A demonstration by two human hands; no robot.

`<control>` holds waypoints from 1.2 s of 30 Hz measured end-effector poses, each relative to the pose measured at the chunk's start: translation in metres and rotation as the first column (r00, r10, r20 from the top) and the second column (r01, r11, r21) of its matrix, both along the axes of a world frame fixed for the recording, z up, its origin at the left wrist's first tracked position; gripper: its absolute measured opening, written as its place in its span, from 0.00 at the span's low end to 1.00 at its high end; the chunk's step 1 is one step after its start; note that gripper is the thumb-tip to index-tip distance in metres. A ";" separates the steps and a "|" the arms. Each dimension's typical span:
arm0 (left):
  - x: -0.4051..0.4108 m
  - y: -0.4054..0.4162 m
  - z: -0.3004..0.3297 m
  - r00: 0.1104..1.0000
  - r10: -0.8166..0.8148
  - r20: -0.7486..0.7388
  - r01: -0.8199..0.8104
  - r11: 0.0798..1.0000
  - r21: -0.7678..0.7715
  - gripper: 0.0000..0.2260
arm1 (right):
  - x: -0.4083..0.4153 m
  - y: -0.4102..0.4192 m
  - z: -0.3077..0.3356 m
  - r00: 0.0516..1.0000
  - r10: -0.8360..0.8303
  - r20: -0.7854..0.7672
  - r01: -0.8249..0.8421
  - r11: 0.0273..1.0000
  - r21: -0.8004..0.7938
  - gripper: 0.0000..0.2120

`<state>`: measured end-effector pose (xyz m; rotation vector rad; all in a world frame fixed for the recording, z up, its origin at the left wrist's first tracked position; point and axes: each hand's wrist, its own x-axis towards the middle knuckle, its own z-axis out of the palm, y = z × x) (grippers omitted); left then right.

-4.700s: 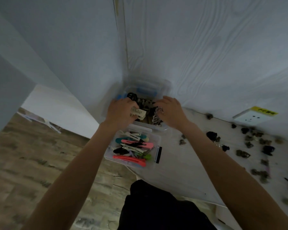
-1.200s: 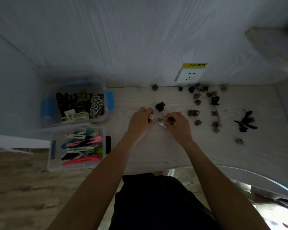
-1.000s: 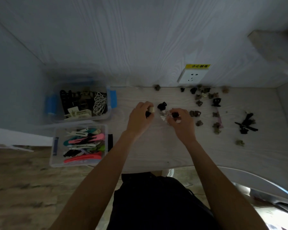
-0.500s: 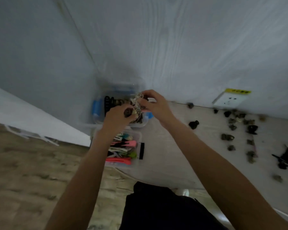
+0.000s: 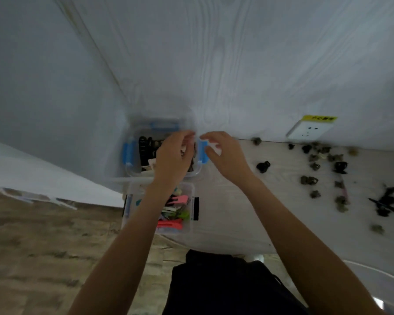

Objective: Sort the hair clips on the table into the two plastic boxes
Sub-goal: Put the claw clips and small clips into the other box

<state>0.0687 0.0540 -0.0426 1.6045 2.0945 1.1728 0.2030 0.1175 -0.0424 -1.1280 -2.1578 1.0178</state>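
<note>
A clear far box with blue latches (image 5: 129, 155) stands in the table's back left corner and holds dark and pale claw clips (image 5: 143, 147). My left hand (image 5: 172, 160) hovers over it with loosely spread fingers and covers much of its contents. My right hand (image 5: 224, 155) is at the box's right latch, fingers apart, nothing in it. In front stands a second clear box (image 5: 192, 192) filled with colourful flat clips (image 5: 176, 211); my left forearm crosses it. Several small dark clips (image 5: 314, 165) lie loose on the table to the right, a black claw clip (image 5: 263, 166) nearest.
The pale wooden table (image 5: 225, 214) meets a white wall carrying a socket (image 5: 308, 130) with a yellow label. A black cluster of clips (image 5: 384, 204) lies at the far right. Wooden floor (image 5: 43, 246) shows to the left, beyond the table's edge.
Both hands picked clips from the table's middle, carried them left over the far box, and have now separated with fingers spread. The clips seen in my fingers half a second ago no longer show.
</note>
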 end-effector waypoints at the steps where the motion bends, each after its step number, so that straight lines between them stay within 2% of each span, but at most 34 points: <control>1: 0.010 0.005 0.003 0.998 -0.062 0.008 0.062 0.997 0.049 0.10 | 0.016 -0.005 -0.002 0.999 -0.039 0.002 0.039 0.999 0.019 0.12; 4: 0.047 0.025 -0.001 0.964 -0.265 0.019 0.263 0.962 0.073 0.10 | 0.073 -0.015 -0.015 0.976 -0.195 0.092 0.192 0.980 0.047 0.12; 7: 0.089 0.048 -0.019 0.909 -0.417 0.022 0.415 0.899 -0.135 0.17 | 0.128 -0.015 -0.037 0.918 -0.318 0.237 0.316 0.948 0.049 0.13; 9: 0.111 0.065 -0.037 0.886 -0.464 0.010 0.442 0.836 -0.325 0.28 | 0.162 -0.013 -0.051 0.867 -0.374 0.329 0.388 0.921 0.024 0.15; 12: 0.126 0.095 -0.061 0.887 -0.462 -0.002 0.388 0.746 -0.541 0.44 | 0.201 -0.012 -0.066 0.775 -0.450 0.443 0.516 0.856 -0.032 0.23; 15: 0.138 0.123 -0.082 0.871 -0.492 0.022 0.392 0.666 -0.634 0.53 | 0.226 -0.007 -0.076 0.650 -0.508 0.566 0.652 0.755 -0.071 0.31; 16: 0.137 0.127 -0.087 0.865 -0.501 0.019 0.395 0.659 -0.640 0.54 | 0.228 -0.005 -0.080 0.641 -0.500 0.583 0.664 0.742 -0.093 0.33; 19: 0.140 0.135 -0.096 0.843 -0.536 -0.031 0.382 0.640 -0.667 0.53 | 0.229 0.012 -0.093 0.688 -0.473 0.550 0.646 0.745 -0.167 0.35; 22: 0.148 0.137 -0.101 0.824 -0.566 -0.025 0.413 0.630 -0.658 0.49 | 0.223 0.031 -0.100 0.748 -0.513 0.420 0.628 0.753 -0.199 0.32; 26: 0.158 0.134 -0.105 0.843 -0.538 0.029 0.459 0.688 -0.562 0.32 | 0.225 0.062 -0.101 0.754 -0.561 0.340 0.631 0.763 -0.141 0.33; 31: 0.169 0.129 -0.108 0.871 -0.489 0.044 0.438 0.734 -0.518 0.17 | 0.236 0.089 -0.106 0.763 -0.434 0.479 0.554 0.821 -0.140 0.36; 33: 0.172 0.125 -0.110 0.868 -0.496 0.033 0.441 0.738 -0.511 0.16 | 0.234 0.087 -0.106 0.785 -0.361 0.503 0.495 0.854 -0.160 0.33; 36: 0.173 0.122 -0.110 0.860 -0.510 0.021 0.442 0.724 -0.530 0.20 | 0.225 0.075 -0.108 0.790 -0.251 0.560 0.409 0.895 -0.176 0.28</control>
